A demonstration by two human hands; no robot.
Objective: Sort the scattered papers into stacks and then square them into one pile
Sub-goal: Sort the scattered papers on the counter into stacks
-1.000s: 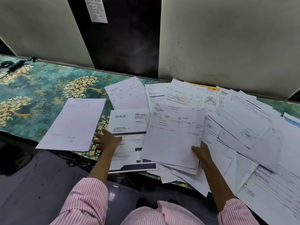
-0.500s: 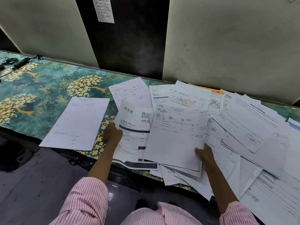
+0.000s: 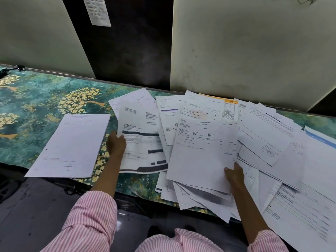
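"Grip first: what holds what?"
"Left hand pinches the banded invoice by its left edge, sheet bowed up off the desk; right hand grips the top sheaf at its lower corner."
"Best way to lay the invoice?"
"Carry it low and flat to the separate stack, just left — corners matched. Open desk lies left; scattered papers crowd the right and overhang the near edge."
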